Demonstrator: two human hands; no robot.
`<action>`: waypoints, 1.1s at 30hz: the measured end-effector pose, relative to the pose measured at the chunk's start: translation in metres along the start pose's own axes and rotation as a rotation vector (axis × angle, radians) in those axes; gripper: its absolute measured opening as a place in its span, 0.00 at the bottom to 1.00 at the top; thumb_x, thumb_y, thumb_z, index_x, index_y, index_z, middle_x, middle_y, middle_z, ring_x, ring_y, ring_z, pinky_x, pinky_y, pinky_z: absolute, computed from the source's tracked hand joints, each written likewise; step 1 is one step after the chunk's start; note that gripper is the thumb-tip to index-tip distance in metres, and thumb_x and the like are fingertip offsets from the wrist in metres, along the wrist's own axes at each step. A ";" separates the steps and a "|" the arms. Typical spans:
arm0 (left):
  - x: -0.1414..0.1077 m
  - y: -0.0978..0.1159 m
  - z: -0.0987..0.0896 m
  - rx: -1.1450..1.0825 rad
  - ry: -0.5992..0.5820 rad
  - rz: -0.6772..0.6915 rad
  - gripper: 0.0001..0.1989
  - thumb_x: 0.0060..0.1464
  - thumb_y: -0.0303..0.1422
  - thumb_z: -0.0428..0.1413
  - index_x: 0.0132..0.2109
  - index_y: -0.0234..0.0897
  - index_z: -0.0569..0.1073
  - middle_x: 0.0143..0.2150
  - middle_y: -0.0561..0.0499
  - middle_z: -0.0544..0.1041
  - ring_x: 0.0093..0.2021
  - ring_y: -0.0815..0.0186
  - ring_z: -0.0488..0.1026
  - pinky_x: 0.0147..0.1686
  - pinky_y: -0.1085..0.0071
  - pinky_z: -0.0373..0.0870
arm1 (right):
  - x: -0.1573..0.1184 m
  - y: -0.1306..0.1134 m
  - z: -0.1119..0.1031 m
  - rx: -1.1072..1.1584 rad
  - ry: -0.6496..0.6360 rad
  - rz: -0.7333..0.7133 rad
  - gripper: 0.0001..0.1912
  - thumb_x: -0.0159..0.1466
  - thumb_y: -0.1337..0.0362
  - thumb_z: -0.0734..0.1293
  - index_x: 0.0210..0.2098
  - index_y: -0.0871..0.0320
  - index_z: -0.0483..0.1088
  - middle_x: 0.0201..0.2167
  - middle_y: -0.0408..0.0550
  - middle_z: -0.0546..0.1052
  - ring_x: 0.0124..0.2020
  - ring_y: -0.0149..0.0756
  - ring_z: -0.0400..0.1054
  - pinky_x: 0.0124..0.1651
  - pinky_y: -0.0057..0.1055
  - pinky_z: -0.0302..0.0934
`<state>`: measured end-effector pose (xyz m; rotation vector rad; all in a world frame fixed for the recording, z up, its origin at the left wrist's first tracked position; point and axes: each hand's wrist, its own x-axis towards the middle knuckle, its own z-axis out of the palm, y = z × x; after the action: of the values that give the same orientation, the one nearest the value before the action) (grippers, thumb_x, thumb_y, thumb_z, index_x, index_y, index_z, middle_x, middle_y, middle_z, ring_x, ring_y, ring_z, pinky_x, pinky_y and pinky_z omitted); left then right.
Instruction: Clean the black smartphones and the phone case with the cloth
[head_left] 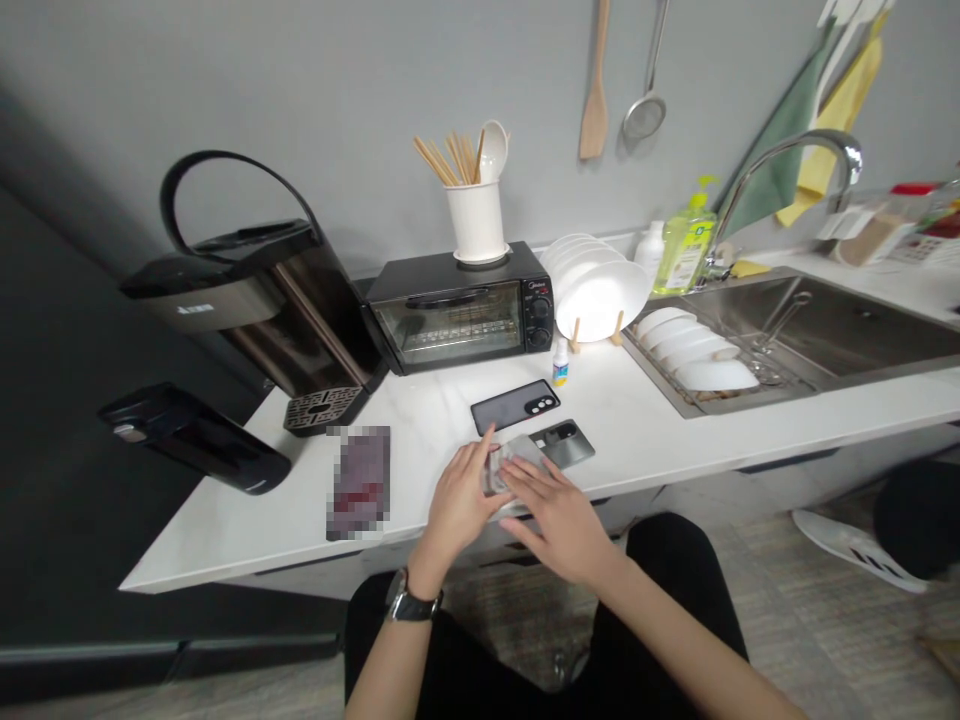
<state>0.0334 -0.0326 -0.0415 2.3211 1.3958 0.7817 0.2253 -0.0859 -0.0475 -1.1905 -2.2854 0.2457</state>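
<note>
A crumpled grey cloth (pixel 527 449) lies over the left part of a grey phone (pixel 576 447) near the counter's front edge. My left hand (pixel 460 497) has its thumb and index finger around the left end of the cloth. Across the cloth's top, the fingers of my right hand (pixel 559 520) lie flat, with the thumb apart. Just behind is a dark phone case (pixel 514 406) with camera cut-outs. A small white bottle with a blue and yellow label (pixel 560 366) stands beyond it. What lies beneath the cloth is mostly hidden.
At left are a black water dispenser (pixel 300 330), a dark flask (pixel 202 440) lying down and a blurred-out flat item (pixel 360 485). A toaster oven (pixel 461 320) stands behind, near racked plates (pixel 600 300). The sink (pixel 847 320) is right; someone's shoe (pixel 859 550) shows below.
</note>
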 end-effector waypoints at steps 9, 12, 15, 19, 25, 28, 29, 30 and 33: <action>0.003 0.002 0.002 -0.050 0.032 -0.027 0.51 0.53 0.36 0.70 0.75 0.51 0.50 0.59 0.48 0.77 0.59 0.53 0.74 0.62 0.53 0.67 | -0.003 0.071 -0.022 -0.244 0.166 0.257 0.35 0.73 0.48 0.62 0.71 0.64 0.60 0.69 0.61 0.65 0.72 0.57 0.55 0.72 0.58 0.49; 0.002 0.000 0.003 -0.036 0.030 -0.004 0.48 0.56 0.34 0.67 0.75 0.49 0.50 0.59 0.46 0.77 0.59 0.53 0.73 0.62 0.53 0.68 | 0.024 0.032 0.000 -0.156 0.104 0.137 0.34 0.73 0.47 0.61 0.68 0.66 0.64 0.68 0.62 0.66 0.72 0.54 0.57 0.73 0.57 0.47; 0.000 -0.002 0.002 0.003 0.015 0.004 0.47 0.56 0.30 0.65 0.76 0.46 0.50 0.59 0.43 0.76 0.58 0.52 0.73 0.59 0.53 0.70 | 0.024 -0.003 0.009 -0.041 0.022 0.002 0.36 0.73 0.45 0.61 0.70 0.64 0.62 0.69 0.60 0.66 0.71 0.50 0.58 0.74 0.54 0.48; -0.001 -0.001 0.001 -0.012 0.036 0.004 0.51 0.53 0.31 0.69 0.76 0.49 0.50 0.58 0.46 0.76 0.59 0.52 0.73 0.60 0.54 0.69 | -0.012 0.018 -0.011 -0.057 -0.014 -0.010 0.32 0.75 0.50 0.60 0.73 0.55 0.55 0.71 0.51 0.63 0.72 0.45 0.58 0.73 0.51 0.52; 0.001 0.000 0.003 -0.044 0.051 -0.030 0.53 0.51 0.35 0.71 0.75 0.52 0.50 0.59 0.50 0.77 0.59 0.55 0.74 0.62 0.56 0.68 | -0.013 0.069 -0.026 -0.237 0.126 0.227 0.31 0.74 0.51 0.61 0.72 0.60 0.59 0.70 0.55 0.64 0.72 0.55 0.56 0.71 0.58 0.53; 0.000 -0.001 0.003 -0.049 0.036 -0.025 0.50 0.54 0.32 0.68 0.75 0.51 0.50 0.60 0.48 0.77 0.60 0.56 0.73 0.62 0.57 0.68 | 0.015 0.034 -0.005 -0.158 0.086 0.151 0.33 0.73 0.48 0.62 0.69 0.63 0.64 0.69 0.57 0.66 0.72 0.56 0.56 0.72 0.58 0.50; 0.000 -0.002 0.003 -0.041 0.024 -0.022 0.48 0.55 0.30 0.67 0.75 0.50 0.51 0.60 0.47 0.76 0.59 0.55 0.73 0.61 0.57 0.69 | 0.021 0.018 0.002 -0.116 0.065 0.106 0.34 0.73 0.47 0.62 0.68 0.64 0.64 0.68 0.58 0.67 0.71 0.55 0.57 0.73 0.57 0.50; -0.001 -0.002 0.002 -0.029 0.013 -0.019 0.48 0.55 0.28 0.65 0.75 0.49 0.51 0.60 0.47 0.76 0.59 0.55 0.73 0.60 0.57 0.70 | 0.024 0.004 0.007 -0.075 0.043 0.062 0.34 0.72 0.46 0.62 0.68 0.64 0.64 0.68 0.59 0.67 0.71 0.53 0.58 0.73 0.56 0.49; -0.002 -0.001 0.001 -0.009 0.006 -0.009 0.48 0.55 0.25 0.63 0.76 0.49 0.50 0.59 0.46 0.76 0.59 0.55 0.73 0.59 0.57 0.71 | 0.012 -0.010 0.006 -0.010 -0.005 -0.010 0.32 0.73 0.47 0.61 0.69 0.60 0.63 0.68 0.56 0.67 0.70 0.47 0.60 0.73 0.52 0.51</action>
<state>0.0326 -0.0339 -0.0429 2.3055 1.4012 0.7912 0.2097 -0.0811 -0.0437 -1.1847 -2.2994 0.2338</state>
